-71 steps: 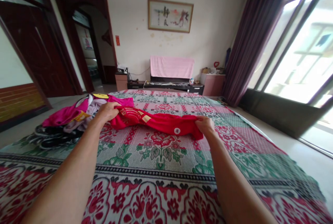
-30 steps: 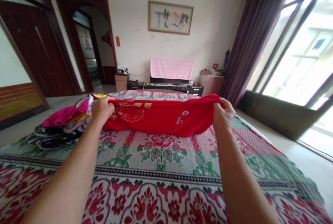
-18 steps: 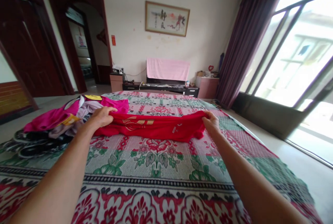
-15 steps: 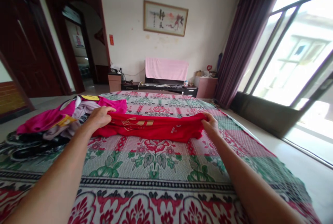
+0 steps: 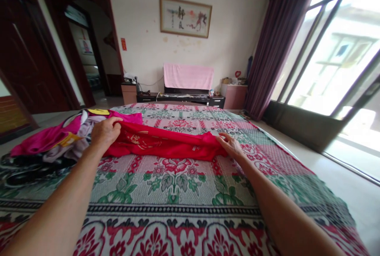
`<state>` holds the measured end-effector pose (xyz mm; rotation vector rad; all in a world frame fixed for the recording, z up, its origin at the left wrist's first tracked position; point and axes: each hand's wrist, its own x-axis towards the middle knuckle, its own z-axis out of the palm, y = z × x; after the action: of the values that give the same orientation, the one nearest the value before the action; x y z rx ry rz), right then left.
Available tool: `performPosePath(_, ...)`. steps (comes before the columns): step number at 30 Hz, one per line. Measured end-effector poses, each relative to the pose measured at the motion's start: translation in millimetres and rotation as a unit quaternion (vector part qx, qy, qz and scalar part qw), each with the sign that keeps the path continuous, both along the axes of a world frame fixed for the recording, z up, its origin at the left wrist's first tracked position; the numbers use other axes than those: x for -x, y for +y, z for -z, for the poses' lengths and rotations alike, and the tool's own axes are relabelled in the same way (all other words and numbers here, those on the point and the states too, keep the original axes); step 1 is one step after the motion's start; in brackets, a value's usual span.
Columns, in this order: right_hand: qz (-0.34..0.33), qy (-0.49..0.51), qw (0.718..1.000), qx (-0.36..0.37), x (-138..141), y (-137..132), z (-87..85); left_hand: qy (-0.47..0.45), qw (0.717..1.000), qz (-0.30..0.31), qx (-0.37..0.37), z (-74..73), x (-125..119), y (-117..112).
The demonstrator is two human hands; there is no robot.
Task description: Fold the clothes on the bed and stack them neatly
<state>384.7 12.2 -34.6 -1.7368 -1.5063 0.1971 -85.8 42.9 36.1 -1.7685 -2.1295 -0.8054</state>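
A red shirt (image 5: 166, 144) with gold print lies bunched in a long strip across the floral bedspread (image 5: 178, 192). My left hand (image 5: 105, 131) is closed round the shirt's left end and holds it slightly off the bed. My right hand (image 5: 230, 145) rests at the shirt's right end with its fingers stretched out flat on the cloth.
A heap of clothes (image 5: 50, 145), magenta, grey and black, lies on the bed's left side just beyond my left hand. Past the bed stand a low cabinet with a pink cloth (image 5: 188, 77), a doorway at left and large windows with a dark curtain (image 5: 267, 50) at right.
The shirt, held up spread between both hands a second ago, has come down onto the bed and gathered. My right hand has loosened its pinch and flattened; the camera has turned slightly right.
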Motion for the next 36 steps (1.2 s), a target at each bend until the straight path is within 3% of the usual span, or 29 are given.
performPosePath(4,-0.03,-0.087,0.995,0.035,-2.4,5.7,2.8,-0.006,1.0,-0.017,0.02,-0.1,-2.6,-2.5)
performPosePath(10,0.139,-0.015,0.981,-0.137,-8.0,5.4,1.0,0.022,0.999,0.007,0.041,7.6,-0.1,0.2)
performPosePath(14,0.164,0.055,0.968,-0.183,-15.0,1.9,3.7,0.032,0.997,0.047,0.055,16.1,0.0,3.5)
performPosePath(18,0.142,0.086,0.971,-0.17,-21.1,1.7,11.4,0.029,0.994,0.053,0.09,28.7,4.5,7.8)
performPosePath(26,0.198,0.036,0.977,-0.078,-25.1,4.3,14.2,-0.007,0.994,0.018,0.112,43.7,23.3,16.4)
performPosePath(29,0.188,-0.033,0.981,-0.042,-24.9,4.7,14.7,-0.015,0.99,0.032,0.137,42.3,28.4,18.6)
performPosePath(32,0.161,-0.127,0.97,-0.132,-16.0,4.2,12.7,-0.022,0.981,0.056,0.184,39.6,30.4,19.0)
performPosePath(34,0.092,-0.178,0.959,-0.201,-4.0,3.6,9.9,-0.02,0.976,0.056,0.208,38.1,30.1,18.5)
performPosePath(36,-0.002,-0.221,0.951,-0.219,10.9,2.5,6.9,-0.021,0.974,0.053,0.218,36.9,29.3,18.1)
